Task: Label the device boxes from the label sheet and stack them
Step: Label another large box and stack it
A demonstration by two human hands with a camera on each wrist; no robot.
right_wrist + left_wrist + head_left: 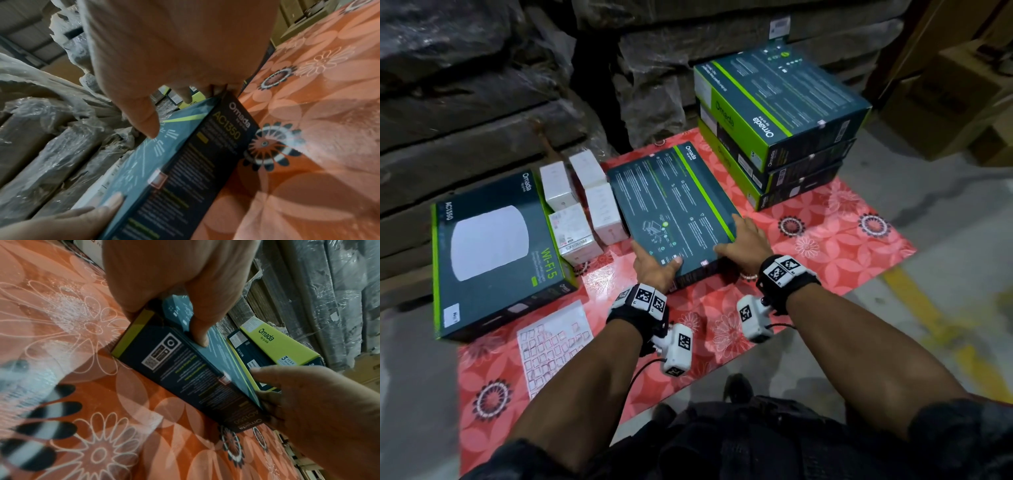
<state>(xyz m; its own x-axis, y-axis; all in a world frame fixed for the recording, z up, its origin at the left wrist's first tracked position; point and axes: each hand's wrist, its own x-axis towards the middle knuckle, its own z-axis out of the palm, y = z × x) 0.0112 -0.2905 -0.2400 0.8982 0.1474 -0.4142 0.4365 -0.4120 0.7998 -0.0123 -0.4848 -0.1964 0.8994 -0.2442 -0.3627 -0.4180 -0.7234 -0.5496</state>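
A flat dark-teal Omada box (674, 209) lies back-side up in the middle of the red floral mat (842, 246). My left hand (655, 265) grips its near-left corner, thumb (200, 335) on the top face and fingers below. My right hand (744, 245) grips the near-right corner, its thumb (148, 125) pressing on top. A small pale label (704, 263) wraps the box's near top edge, also visible as the label (158, 178) in the right wrist view. The label sheet (554, 342) lies on the mat near my left forearm. I cannot tell whether the box is lifted.
Three Omada boxes stand stacked (780, 113) at the back right. Another Omada box (493, 250) lies face up at the left, with several small white boxes (582, 205) between it and the held box. Wrapped pallets (482, 85) rise behind; cardboard cartons (962, 102) sit far right.
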